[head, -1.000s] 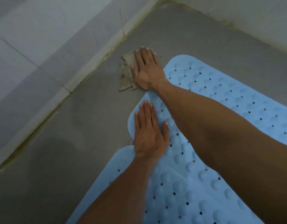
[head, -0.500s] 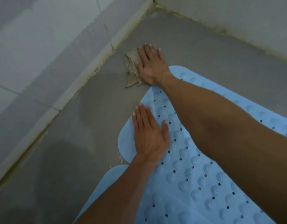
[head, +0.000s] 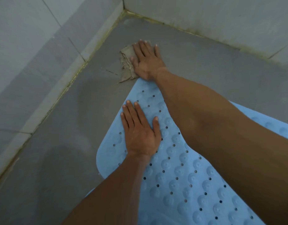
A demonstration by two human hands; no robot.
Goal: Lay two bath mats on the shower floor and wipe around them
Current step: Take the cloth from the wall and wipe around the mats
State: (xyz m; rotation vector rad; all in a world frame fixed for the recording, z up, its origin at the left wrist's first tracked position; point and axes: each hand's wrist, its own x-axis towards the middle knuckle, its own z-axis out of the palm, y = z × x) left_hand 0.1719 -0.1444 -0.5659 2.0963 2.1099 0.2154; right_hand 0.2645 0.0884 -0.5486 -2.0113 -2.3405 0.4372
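On the shower floor point(head: 196, 51), near the wall corner at 12 o'clock:
Scene: two blue suction bath mats down; upper mat point(head: 175, 159) overlaps lower mat point(head: 89, 194), only a sliver of which shows at 6 o'clock.
Right hand point(head: 147, 62): flat on a tan rag point(head: 126, 65), palm down, fingers extended and slightly spread, thumb out to 9 o'clock; no pinch, rag pressed under palm and fingers.
Why: flat pressure likely keeps the whole cloth in contact with the tile for wiping; heel of hand sits right at the mat tip.
Left hand point(head: 140, 130): flat on the upper mat near its 9 o'clock edge, fingers straight, close together, thumb splayed to 3 o'clock.
Why: probably bracing body weight and pinning the mat so it doesn't slide while the other arm reaches across.
Rag location: on bare floor, touching the mat's 12 o'clock end, left part sticking out from under the hand.
Floor: darker damp-looking patch at 9 o'clock of the mat; grimy grout along the walls.
Change vs earlier frames: rag and right hand now nearer the corner, off the mat's side and at its tip; left hand kept its spot on the mat; more of the wall corner in view.
Stage: mats laid, wiping in progress, judged.
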